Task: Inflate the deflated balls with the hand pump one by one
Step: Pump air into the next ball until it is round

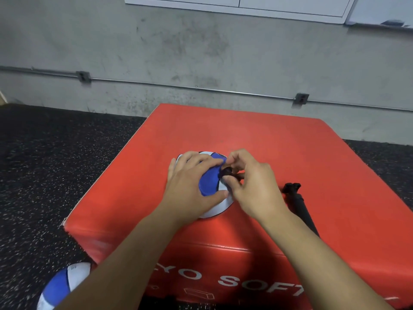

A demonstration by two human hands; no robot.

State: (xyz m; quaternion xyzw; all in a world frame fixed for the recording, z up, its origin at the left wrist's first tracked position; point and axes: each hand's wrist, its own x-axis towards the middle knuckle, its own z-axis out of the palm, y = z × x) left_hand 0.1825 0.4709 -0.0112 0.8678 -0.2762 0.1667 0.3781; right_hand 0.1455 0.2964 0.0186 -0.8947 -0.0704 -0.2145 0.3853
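Observation:
A flat, deflated blue and white ball (210, 182) lies on top of a red padded box (257, 139). My left hand (190, 184) presses down on it, fingers across the top and thumb at its near edge. My right hand (248, 184) pinches a small black nozzle (228, 172) at the ball's right side. A black hand pump (299, 204) lies on the box just right of my right wrist, partly hidden by my forearm. A second blue and white ball (60, 285), rounder, sits on the floor at the lower left.
The red box stands on a dark speckled rubber floor (55, 164). A grey concrete wall (201, 52) with a metal conduit (190, 87) runs close behind it. White cabinets (234, 6) hang at the top.

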